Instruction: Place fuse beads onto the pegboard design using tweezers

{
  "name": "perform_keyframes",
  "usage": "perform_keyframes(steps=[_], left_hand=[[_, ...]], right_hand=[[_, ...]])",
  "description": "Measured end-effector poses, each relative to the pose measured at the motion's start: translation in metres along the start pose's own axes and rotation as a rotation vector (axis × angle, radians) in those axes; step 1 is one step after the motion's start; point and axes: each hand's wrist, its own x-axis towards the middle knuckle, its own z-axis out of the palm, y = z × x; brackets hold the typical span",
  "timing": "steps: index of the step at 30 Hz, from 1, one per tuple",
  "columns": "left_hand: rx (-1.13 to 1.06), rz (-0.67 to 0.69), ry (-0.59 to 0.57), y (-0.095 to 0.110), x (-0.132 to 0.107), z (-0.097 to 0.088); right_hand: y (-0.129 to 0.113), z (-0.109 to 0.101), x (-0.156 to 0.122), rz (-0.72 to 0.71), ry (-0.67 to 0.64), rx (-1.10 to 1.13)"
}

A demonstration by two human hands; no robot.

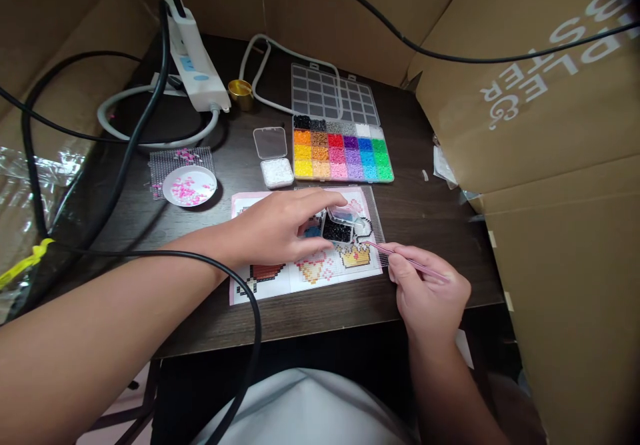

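My left hand (285,226) reaches over the pattern sheet (305,285), its thumb and fingers curved round a small clear box of black beads (337,230). The box's lid stands raised, close to my index finger. My right hand (433,291) grips pink tweezers (417,263) in a pinch, and their tips point left to just beside the bead box. A clear pegboard (374,208) lies on the right part of the sheet, with an outline of black and pale beads (365,229) partly hidden by the box. A printed crown (355,257) shows below it.
Behind the sheet is an open bead organizer (344,155) in many colours. To its left sits a box of white beads (277,173). A white dish of pink beads (190,186), a gold cup (241,95) and a power strip (197,65) stand farther left. A black cable (255,325) crosses my left forearm.
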Motion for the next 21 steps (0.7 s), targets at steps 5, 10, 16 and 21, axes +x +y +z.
perform_keyframes(steps=[5,10,16,21], left_hand=[[0.008,-0.001,-0.003,0.0004,0.0002,-0.0003],[0.009,0.018,0.006,0.0002,0.0004,0.0004],[0.013,0.008,0.000,0.0006,0.0002,0.0007],[0.017,-0.006,-0.012,0.0003,0.0000,0.0006]], right_hand=[[-0.0047,0.0020,0.0012,0.031,-0.034,-0.043],[-0.0065,0.0025,0.0016,0.022,-0.062,-0.105],[-0.0064,0.0016,0.0001,0.022,-0.078,-0.116],[-0.0048,0.0015,0.0008,0.011,-0.075,-0.120]])
